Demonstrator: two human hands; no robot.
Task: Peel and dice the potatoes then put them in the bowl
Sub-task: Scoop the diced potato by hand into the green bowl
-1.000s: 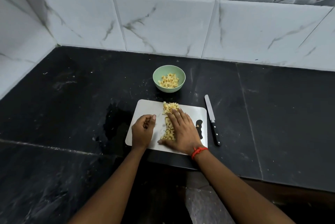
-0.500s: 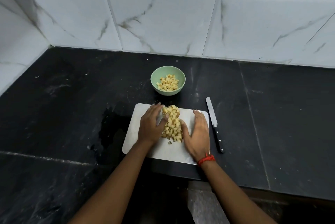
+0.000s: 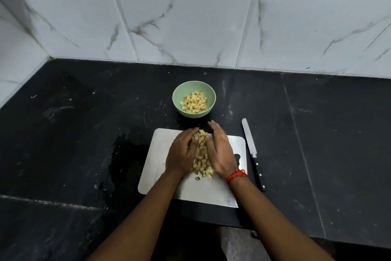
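Note:
A pile of diced potato (image 3: 202,156) lies on the white cutting board (image 3: 157,165). My left hand (image 3: 182,155) presses against the pile's left side, its thumb lying on the dice. On the right side my right hand (image 3: 220,152), with a red thread at the wrist, presses in with nearly straight fingers. The two hands enclose the pile between them, fingertips close together at its far end. Just beyond the board stands a light green bowl (image 3: 176,95) holding more potato dice (image 3: 194,102). One small piece lies loose on the board near my wrists.
A black-handled knife (image 3: 250,148) lies on the black counter (image 3: 317,133) just right of the board, blade pointing away. A wet patch (image 3: 124,155) darkens the counter left of the board. White tiled walls close off the back and left.
The left hand uncurled and came to the pile's left side while the right hand shifted to its right side. Both have since closed in, squeezing the dice into a narrower heap.

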